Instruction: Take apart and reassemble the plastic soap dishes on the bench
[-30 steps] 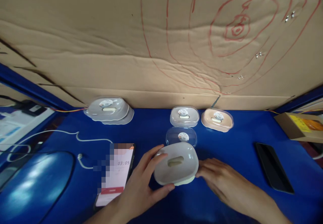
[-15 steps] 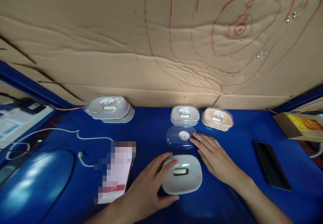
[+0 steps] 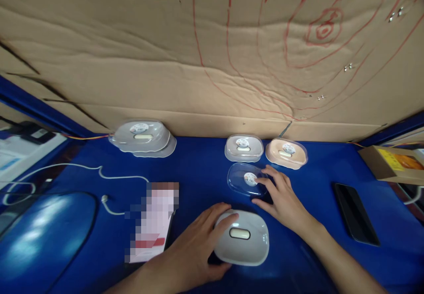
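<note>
Dish (image 3: 255, 247), pale grey and oval, sits on the worktop (image 3: 198, 170) near its front in the head view, open side up, with a cream oval piece (image 3: 240, 233) at its middle. The left hand (image 3: 195, 250) holds its left end, fingers apart, the index finger over the rim and the thumb at the near side. Just beyond the dish lies a clear lid (image 3: 236, 180) with a round sticker (image 3: 250, 179). The right hand (image 3: 283, 199) is at the lid's right end, fingers spread and bent over it, the thumb by its near edge; whether they grip it, I cannot tell. Behind the lid stand a grey box (image 3: 244, 153) and, just right of it, a pink box (image 3: 296, 157). Stacked grey boxes (image 3: 142, 146) stand farther left. A lit phone (image 3: 154, 223) lies left of the dish, a dark phone (image 3: 356, 214) well to the right.
</note>
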`<state>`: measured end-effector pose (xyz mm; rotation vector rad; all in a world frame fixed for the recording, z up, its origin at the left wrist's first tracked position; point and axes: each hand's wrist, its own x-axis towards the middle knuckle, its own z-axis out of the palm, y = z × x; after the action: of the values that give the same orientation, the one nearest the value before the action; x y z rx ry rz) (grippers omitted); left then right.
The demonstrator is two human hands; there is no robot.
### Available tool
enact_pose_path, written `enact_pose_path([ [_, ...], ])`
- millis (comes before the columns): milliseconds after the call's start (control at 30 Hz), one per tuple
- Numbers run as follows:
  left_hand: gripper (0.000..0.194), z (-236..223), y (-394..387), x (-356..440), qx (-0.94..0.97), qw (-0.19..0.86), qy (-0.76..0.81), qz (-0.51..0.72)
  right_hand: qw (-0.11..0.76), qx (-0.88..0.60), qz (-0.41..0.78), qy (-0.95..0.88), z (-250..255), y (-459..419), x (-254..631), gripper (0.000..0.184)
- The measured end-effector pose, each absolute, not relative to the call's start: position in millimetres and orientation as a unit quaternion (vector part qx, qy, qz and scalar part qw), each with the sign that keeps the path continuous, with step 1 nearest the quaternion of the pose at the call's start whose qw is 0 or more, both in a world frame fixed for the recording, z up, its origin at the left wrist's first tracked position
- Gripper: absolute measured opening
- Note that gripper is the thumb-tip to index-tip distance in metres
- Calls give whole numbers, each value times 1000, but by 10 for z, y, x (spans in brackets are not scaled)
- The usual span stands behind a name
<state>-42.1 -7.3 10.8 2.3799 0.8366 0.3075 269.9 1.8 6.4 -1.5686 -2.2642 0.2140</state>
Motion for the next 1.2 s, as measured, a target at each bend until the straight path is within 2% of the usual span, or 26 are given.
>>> enact_pose_path([
  [133,98,90,-47,-401,893,291,320,124,202,-579,116,-781,21,20,2681,42],
  [300,97,22,16,-404,880,240,380,153,294,-591,186,-728,93,35,2668,43],
  [467,116,-78,32,-418,852,232,424,200,342,-551,253,-718,221,-44,2600,35],
  [667,126,-115,32,-419,850,239,422,207,290,-467,283,-786,211,-159,2500,44],
  [933,115,-87,86,-443,857,251,411,183,256,-417,247,-837,197,-176,2470,47],
  [1200,116,-70,84,-437,847,279,417,174,242,-401,239,-851,224,-176,2457,44],
])
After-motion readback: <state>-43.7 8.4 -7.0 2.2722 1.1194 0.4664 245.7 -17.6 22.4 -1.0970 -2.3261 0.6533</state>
